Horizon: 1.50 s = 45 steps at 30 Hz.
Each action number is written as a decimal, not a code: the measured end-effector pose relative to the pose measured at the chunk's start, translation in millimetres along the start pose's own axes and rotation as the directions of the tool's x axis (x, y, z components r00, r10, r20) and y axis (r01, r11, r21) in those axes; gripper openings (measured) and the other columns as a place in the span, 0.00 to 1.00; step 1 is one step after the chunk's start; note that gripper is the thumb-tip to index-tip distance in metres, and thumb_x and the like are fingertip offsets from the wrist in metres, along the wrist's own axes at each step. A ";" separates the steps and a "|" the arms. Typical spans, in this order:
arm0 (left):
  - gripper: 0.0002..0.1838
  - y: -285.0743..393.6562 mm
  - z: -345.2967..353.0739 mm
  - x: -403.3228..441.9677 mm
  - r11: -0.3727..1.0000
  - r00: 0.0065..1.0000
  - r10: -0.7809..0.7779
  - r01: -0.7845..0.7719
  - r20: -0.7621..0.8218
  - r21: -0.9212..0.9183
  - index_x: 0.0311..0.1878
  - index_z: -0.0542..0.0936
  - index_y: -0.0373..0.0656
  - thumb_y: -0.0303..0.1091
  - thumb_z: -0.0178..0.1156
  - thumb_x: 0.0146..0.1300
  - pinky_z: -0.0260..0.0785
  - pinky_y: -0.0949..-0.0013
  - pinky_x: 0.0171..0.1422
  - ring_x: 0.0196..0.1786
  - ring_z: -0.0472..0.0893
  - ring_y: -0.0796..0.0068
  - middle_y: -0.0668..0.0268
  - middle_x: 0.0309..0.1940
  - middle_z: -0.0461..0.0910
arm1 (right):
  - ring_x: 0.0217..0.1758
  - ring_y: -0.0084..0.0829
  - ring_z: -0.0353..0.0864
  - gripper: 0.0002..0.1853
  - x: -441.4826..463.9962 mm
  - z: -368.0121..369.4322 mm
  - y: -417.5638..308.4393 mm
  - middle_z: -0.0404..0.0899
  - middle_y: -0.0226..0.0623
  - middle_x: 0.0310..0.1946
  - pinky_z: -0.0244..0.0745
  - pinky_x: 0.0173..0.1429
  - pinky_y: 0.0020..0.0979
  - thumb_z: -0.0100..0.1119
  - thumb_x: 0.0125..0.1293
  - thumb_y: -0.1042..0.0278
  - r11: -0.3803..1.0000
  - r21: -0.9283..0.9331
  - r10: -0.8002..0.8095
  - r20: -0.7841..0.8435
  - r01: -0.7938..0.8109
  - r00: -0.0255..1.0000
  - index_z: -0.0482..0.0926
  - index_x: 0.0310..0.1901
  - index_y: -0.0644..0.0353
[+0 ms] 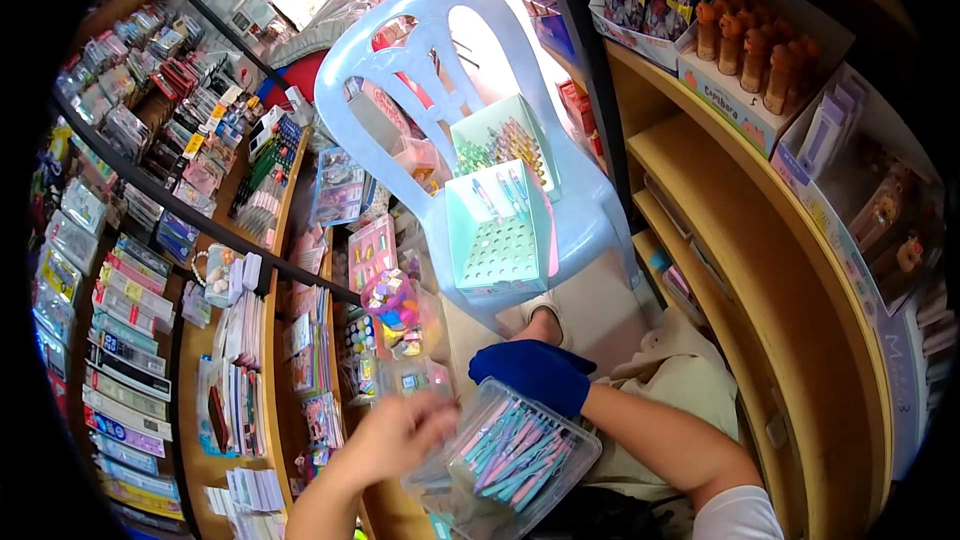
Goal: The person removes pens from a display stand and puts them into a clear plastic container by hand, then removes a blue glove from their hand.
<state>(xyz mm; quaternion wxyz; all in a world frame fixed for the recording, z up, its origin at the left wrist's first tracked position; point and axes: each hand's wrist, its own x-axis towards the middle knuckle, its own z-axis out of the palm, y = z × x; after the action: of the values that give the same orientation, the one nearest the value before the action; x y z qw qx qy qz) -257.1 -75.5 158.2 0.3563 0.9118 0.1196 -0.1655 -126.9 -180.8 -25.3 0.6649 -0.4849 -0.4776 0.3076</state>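
My left hand point(395, 435) is beside the left rim of a clear plastic box point(585, 460); its fingers are blurred. Pastel pens point(515, 450) in pink, teal and purple lie heaped in the box. Blue cloth point(535, 372) covers my right hand at the box's upper edge, so its fingers are hidden. On a light blue plastic chair point(590, 202) stand two mint green trays. The nearer tray point(500, 275) has a perforated inside and a few pens at its far end; the farther tray point(465, 130) holds many green and brownish pens.
Shelves of packaged stationery point(130, 310) line the left side. Curved wooden shelves point(720, 200) rise at the right, with boxes of figure-topped items point(755, 55) on top. A pink basket point(390, 300) of colourful small items sits left of the chair. My foot point(545, 322) is below the seat.
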 end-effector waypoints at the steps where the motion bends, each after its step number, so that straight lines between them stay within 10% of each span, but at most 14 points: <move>1: 0.11 -2.4 -6.5 20.3 1.000 0.997 0.005 -0.007 -0.081 -0.022 0.41 0.73 0.37 0.35 0.50 0.61 0.66 0.73 0.27 0.22 0.74 0.76 0.65 0.20 0.75 | 0.38 0.21 0.71 0.11 0.7 0.5 7.7 0.73 0.30 0.35 0.66 0.46 0.24 0.41 0.65 0.65 1.000 -0.005 -0.017 0.025 0.017 1.000 0.72 0.40 0.62; 4: 0.10 -19.1 -15.4 109.9 0.964 0.937 0.141 -0.203 -0.318 -0.170 0.37 0.74 0.35 0.32 0.51 0.60 0.66 0.77 0.29 0.23 0.74 0.80 0.65 0.21 0.76 | 0.52 0.31 0.70 0.16 7.0 -0.2 40.1 0.71 0.40 0.49 0.63 0.56 0.28 0.39 0.65 0.68 0.976 -0.138 -0.148 0.151 0.169 0.977 0.67 0.52 0.66; 11: 0.12 -79.0 -4.7 297.3 0.993 0.693 0.116 -0.077 -0.711 0.087 0.32 0.75 0.33 0.32 0.61 0.47 0.69 0.67 0.36 0.30 0.77 0.62 0.55 0.27 0.77 | 0.51 0.30 0.71 0.16 -4.6 -4.4 43.5 0.72 0.39 0.48 0.63 0.56 0.27 0.39 0.65 0.68 0.998 -0.026 -0.054 0.047 0.055 0.997 0.67 0.52 0.65; 20: 0.13 -54.2 8.9 318.5 0.944 0.689 -0.034 0.260 -0.724 0.203 0.28 0.74 0.33 0.36 0.60 0.47 0.67 0.58 0.39 0.34 0.76 0.54 0.51 0.28 0.76 | 0.49 0.29 0.71 0.16 8.9 0.4 55.7 0.72 0.38 0.47 0.63 0.55 0.27 0.39 0.65 0.68 0.995 0.097 -0.006 0.045 0.001 0.999 0.68 0.51 0.64; 32: 0.11 -65.9 3.9 330.2 0.985 0.445 0.011 0.149 -0.896 0.086 0.33 0.68 0.33 0.34 0.48 0.57 0.64 0.52 0.39 0.34 0.74 0.46 0.46 0.33 0.72 | 0.47 0.27 0.71 0.16 10.1 6.9 58.0 0.73 0.37 0.45 0.63 0.54 0.25 0.39 0.64 0.67 0.992 0.129 -0.007 0.053 0.000 0.999 0.69 0.51 0.63; 40: 0.10 -64.5 -11.8 312.6 0.925 0.697 -0.087 -0.208 -0.712 -0.317 0.26 0.69 0.36 0.33 0.52 0.57 0.67 0.68 0.32 0.26 0.74 0.73 0.63 0.23 0.73 | 0.46 0.27 0.72 0.15 8.0 -7.2 34.2 0.73 0.37 0.43 0.63 0.53 0.25 0.40 0.63 0.68 0.987 0.132 -0.095 -0.008 0.095 0.995 0.70 0.49 0.63; 43: 0.07 -22.1 -12.1 266.0 0.711 0.823 -0.107 -0.329 -0.557 -0.622 0.30 0.71 0.39 0.32 0.50 0.60 0.69 0.73 0.38 0.32 0.75 0.78 0.67 0.28 0.75 | 0.36 0.33 0.73 0.09 11.6 -23.2 25.7 0.73 0.39 0.29 0.66 0.42 0.31 0.47 0.59 0.65 0.783 -0.577 -0.305 -0.032 0.231 0.952 0.74 0.37 0.60; 45: 0.06 2.1 -9.0 235.5 0.643 0.866 -0.107 -0.314 -0.488 -0.699 0.31 0.71 0.39 0.31 0.50 0.60 0.68 0.72 0.41 0.35 0.75 0.78 0.65 0.30 0.75 | 0.30 0.40 0.73 0.10 20.0 -36.6 -43.5 0.73 0.41 0.25 0.67 0.36 0.33 0.53 0.56 0.61 0.617 -0.750 0.078 -0.245 -0.240 0.966 0.74 0.29 0.58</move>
<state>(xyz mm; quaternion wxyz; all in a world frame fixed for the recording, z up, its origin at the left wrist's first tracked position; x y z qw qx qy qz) -38.6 -47.2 74.6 0.6715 0.6934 0.2088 0.1568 -88.0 -191.1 19.5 0.4044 -0.7900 -0.4532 0.0837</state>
